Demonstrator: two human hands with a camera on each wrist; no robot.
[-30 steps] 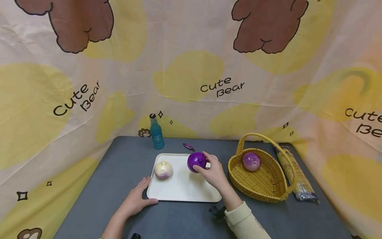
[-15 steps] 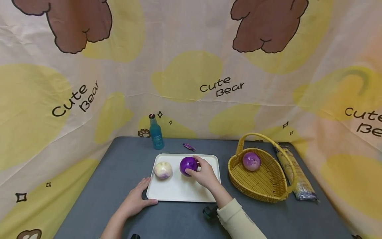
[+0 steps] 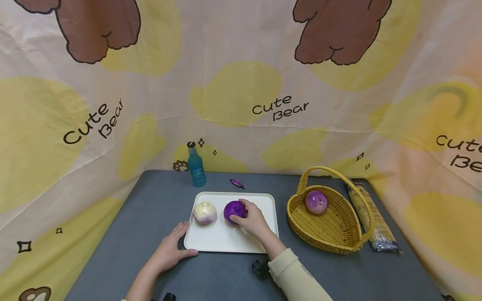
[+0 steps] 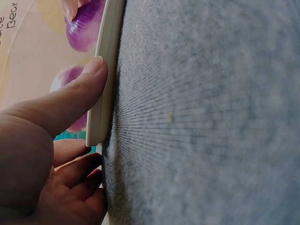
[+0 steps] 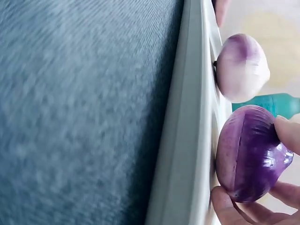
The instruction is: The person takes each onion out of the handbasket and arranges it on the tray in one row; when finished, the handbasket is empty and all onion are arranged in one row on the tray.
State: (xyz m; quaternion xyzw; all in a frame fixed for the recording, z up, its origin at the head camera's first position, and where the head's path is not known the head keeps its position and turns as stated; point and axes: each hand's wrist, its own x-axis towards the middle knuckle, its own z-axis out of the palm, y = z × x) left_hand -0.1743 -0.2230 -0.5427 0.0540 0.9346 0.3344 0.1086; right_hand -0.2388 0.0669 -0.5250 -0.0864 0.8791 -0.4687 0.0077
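Purple onion (image 3: 232,211) pinched in the right hand (image 3: 254,221): thumb on one side, fingers curved round the other, grip spread only to the width of the bulb. Held low at the white tray (image 3: 226,242), about midway across; whether its full weight is borne by the tray cannot be told, its base being partly masked by the rim in the right wrist view.

Left hand (image 3: 171,246) spread wide, no bulb held; thumb laid at the near edge, fingers along the left side, so the tray's corner is bracketed and, it is judged, steadied.

White-and-purple onion (image 3: 205,213) seated on the tray just left of the held bulb, a narrow gap between.

Hazards, as judged: if released off balance, the round, glossy bulb could be set rolling, and its neighbour could be knocked toward the left rim. Were the tray pushed unevenly by the left thumb, both could be shifted. The purple onion could also be tipped by a lower fingertip drawn out too fast.

Farther out, on the grey table (image 3: 222,276): wicker basket (image 3: 320,244) to the right, a lighter purple onion (image 3: 316,202) lying inside; blue bottle (image 3: 196,169) upright behind the tray.
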